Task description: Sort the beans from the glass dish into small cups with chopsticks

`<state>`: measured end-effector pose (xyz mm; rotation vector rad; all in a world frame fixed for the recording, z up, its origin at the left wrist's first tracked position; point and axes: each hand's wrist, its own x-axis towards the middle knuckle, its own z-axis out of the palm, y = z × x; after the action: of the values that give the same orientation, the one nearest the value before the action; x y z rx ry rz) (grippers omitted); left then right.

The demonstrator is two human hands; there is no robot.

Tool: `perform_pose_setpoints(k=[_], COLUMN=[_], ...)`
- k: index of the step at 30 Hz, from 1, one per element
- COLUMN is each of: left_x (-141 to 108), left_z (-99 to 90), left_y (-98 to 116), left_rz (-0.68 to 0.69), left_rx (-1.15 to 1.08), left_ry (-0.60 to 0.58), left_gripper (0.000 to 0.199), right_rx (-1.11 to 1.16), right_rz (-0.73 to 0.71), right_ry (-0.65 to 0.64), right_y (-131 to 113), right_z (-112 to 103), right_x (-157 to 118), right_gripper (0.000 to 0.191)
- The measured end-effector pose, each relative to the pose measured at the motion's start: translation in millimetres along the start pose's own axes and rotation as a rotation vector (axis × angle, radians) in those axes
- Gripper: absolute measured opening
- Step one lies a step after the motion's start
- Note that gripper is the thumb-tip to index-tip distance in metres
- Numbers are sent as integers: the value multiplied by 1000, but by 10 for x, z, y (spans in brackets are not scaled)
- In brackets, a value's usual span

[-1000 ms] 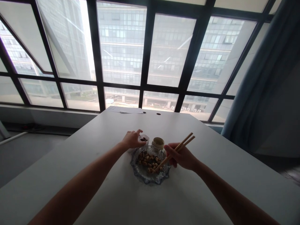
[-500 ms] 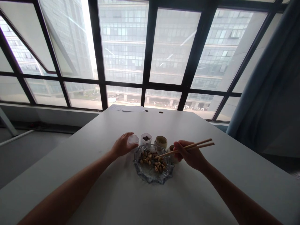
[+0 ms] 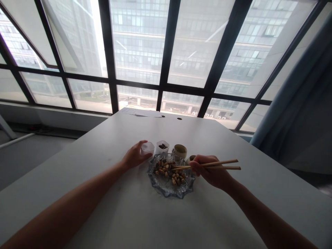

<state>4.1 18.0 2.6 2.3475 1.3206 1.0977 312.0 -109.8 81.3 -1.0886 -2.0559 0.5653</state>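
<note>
My right hand (image 3: pixel 211 170) is closed around a pair of wooden chopsticks (image 3: pixel 220 165). Their tips reach in among the nuts (image 3: pixel 177 178) piled in a scalloped glass dish (image 3: pixel 166 193); whether they pinch a piece is too small to tell. Curled around a small translucent plastic cup (image 3: pixel 147 148), my left hand (image 3: pixel 135 155) holds it just behind the dish's left rim. A similar cup (image 3: pixel 162 150) with dark pieces in it stands to its right. Further right are a small beige ceramic cup (image 3: pixel 180 151) and a second one (image 3: pixel 191 159), partly hidden by my right hand.
All of this rests on a long white table (image 3: pixel 140 214). Papers (image 3: pixel 141 112) lie at its far end, near two dark round holes. Beyond it are framed windows, and a blue curtain (image 3: pixel 293 90) hangs at the right.
The view has tilted slightly downward. The chopsticks now lie flatter, with their tips still among the nuts. My left hand remains on the translucent cup.
</note>
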Motion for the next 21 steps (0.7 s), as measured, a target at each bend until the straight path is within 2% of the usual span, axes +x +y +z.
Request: perform_pose_setpoints(k=[11, 21], left_x=[-1, -5], left_z=[25, 2], left_y=[-32, -12], left_rz=[11, 10], left_rx=[4, -1], left_ry=[3, -9], left_gripper=[64, 66], right_rx=[-68, 8], right_rz=[-35, 27], right_ry=[27, 43], right_y=[28, -21], right_z=[84, 94], right_x=[12, 2], right_gripper=[42, 42])
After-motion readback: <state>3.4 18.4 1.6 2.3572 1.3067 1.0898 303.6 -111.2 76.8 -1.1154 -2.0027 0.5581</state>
